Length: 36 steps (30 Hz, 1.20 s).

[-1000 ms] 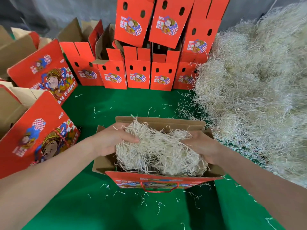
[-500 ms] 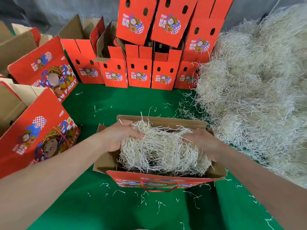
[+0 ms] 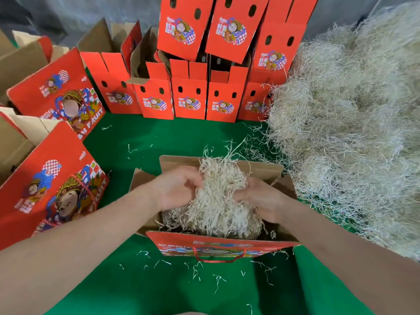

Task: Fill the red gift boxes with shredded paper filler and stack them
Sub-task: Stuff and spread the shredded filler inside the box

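An open red gift box point(image 3: 218, 245) with brown flaps stands on the green cloth right in front of me. A wad of pale shredded paper filler point(image 3: 218, 201) sits in it and bulges above the rim. My left hand point(image 3: 176, 189) grips the wad's left side with curled fingers. My right hand point(image 3: 261, 197) grips its right side, squeezing the wad between both hands. The box's red cord handle hangs on its near face.
A big heap of shredded paper point(image 3: 352, 123) fills the right side. Stacked red boxes point(image 3: 200, 71) line the back in two tiers. More red boxes point(image 3: 54, 192) lean at the left. Loose shreds litter the green cloth point(image 3: 181, 287).
Both hands have moved inward toward the box's middle, bunching the filler into a taller, narrower clump. The box has stayed in place.
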Motion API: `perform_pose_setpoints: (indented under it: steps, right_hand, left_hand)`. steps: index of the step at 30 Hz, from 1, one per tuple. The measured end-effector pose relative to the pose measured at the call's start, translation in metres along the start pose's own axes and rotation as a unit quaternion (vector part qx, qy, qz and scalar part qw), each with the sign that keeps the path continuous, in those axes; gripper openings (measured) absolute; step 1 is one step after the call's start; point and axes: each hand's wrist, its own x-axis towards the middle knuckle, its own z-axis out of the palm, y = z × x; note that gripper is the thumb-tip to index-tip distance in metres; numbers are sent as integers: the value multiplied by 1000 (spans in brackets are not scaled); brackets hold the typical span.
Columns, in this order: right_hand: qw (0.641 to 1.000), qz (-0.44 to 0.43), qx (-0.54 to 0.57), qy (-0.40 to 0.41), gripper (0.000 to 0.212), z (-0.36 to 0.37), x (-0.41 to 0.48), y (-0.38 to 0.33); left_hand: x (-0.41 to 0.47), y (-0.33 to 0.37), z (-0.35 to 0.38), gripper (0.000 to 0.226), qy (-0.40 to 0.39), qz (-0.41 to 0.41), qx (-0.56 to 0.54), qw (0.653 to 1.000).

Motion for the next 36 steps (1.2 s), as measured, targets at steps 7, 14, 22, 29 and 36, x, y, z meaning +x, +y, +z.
perform_pose_setpoints:
  steps: [7, 14, 22, 29, 36]
  right_hand:
    - [998, 35, -55, 6, 83, -18, -1, 9]
    - [994, -3, -109, -3, 50, 17, 15, 1]
    - [998, 30, -33, -40, 29, 5, 16, 9]
    - [989, 44, -132, 42, 77, -32, 3, 9]
    - [991, 20, -130, -10, 66, -26, -1, 8]
  left_hand:
    - [-4, -17, -21, 89, 156, 6, 289, 945]
    - [-4, -14, 1, 45, 37, -51, 160, 985]
    - [-11, -20, -7, 67, 47, -40, 276, 959]
    - [-18, 3, -28, 29, 195, -8, 321, 927]
    - [-16, 0, -24, 39, 120, -12, 134, 984]
